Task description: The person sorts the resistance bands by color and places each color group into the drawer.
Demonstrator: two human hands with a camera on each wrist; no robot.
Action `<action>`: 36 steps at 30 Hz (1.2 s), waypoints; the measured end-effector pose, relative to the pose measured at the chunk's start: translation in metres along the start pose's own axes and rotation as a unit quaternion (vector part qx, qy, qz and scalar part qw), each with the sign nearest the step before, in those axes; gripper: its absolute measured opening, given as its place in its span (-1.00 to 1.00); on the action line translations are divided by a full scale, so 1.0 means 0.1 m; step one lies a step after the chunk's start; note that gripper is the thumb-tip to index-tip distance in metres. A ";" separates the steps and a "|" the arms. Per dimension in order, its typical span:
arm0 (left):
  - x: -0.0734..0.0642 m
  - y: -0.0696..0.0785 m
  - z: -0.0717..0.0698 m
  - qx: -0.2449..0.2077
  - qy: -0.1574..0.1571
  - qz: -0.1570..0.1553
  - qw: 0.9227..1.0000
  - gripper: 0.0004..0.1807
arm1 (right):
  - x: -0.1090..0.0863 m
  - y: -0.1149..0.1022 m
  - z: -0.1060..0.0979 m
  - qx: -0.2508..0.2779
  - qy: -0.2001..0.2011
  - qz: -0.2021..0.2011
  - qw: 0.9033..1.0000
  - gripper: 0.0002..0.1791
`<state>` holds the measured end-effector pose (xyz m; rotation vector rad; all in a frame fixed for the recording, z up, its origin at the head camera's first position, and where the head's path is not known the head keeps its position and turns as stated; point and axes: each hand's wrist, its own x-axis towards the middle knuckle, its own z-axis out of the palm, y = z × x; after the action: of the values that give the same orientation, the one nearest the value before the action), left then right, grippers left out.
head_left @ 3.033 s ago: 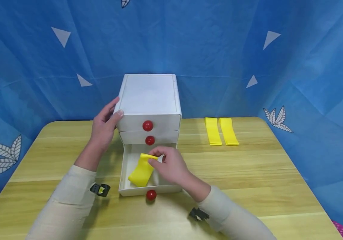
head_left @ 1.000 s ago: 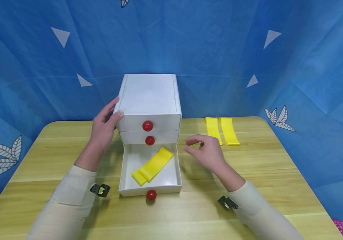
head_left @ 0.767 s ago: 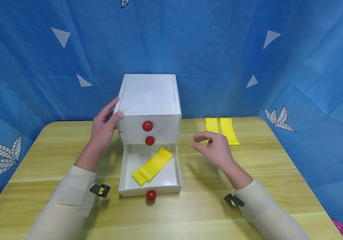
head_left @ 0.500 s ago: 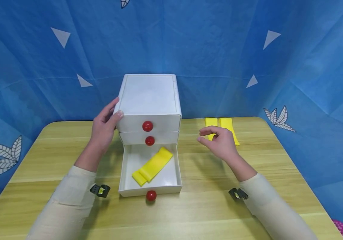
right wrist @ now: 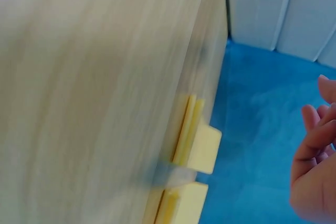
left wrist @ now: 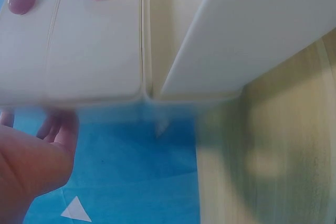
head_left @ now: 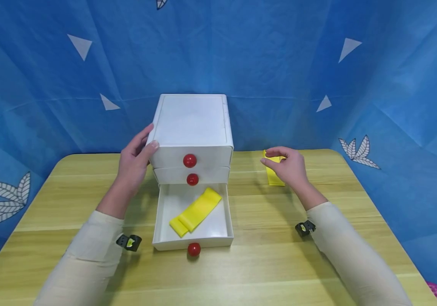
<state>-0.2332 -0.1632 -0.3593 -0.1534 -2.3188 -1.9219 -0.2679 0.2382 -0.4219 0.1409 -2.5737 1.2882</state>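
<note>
My left hand (head_left: 131,168) rests against the left side of a white drawer cabinet (head_left: 191,119), thumb at its front top edge, fingers along the side. The cabinet's bottom drawer (head_left: 170,245) is pulled out, and a folded yellow strip (head_left: 197,211) lies slantwise inside. To the right, my right hand (head_left: 293,168) hovers over the table with thumb and index finger apart and nothing between them. Below it one folded yellow strip (head_left: 275,176) shows in the head view. The right wrist view shows two, a farther strip (right wrist: 205,148) and a nearer strip (right wrist: 190,203), apart from the hand.
Red round knobs mark the drawers: a top knob (head_left: 189,160), a middle knob (head_left: 192,179) and a bottom knob (head_left: 194,249). The upper two drawers are closed. A wooden table (head_left: 249,272) carries everything, with a blue patterned cloth (head_left: 272,63) hanging behind it.
The right hand let go of a yellow strip in the bottom drawer, then moved right and back until it stood over the strips on the table. The left hand has stayed at the cabinet.
</note>
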 end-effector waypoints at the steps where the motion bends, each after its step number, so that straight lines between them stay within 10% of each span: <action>1: 0.00 0.00 0.00 0.002 0.001 -0.002 1.000 -0.41 | 0.03 0.02 0.00 0.001 -0.001 0.004 1.000 -0.64; 36: 0.01 0.00 0.00 0.002 0.006 -0.002 1.000 -0.42 | 0.59 0.75 0.05 -0.008 -0.065 0.137 0.988 -0.40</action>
<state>-0.2340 -0.1629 -0.3592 -0.1365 -2.3167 -1.9156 -0.3408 0.2810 -0.4671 -0.1432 -2.7905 1.3905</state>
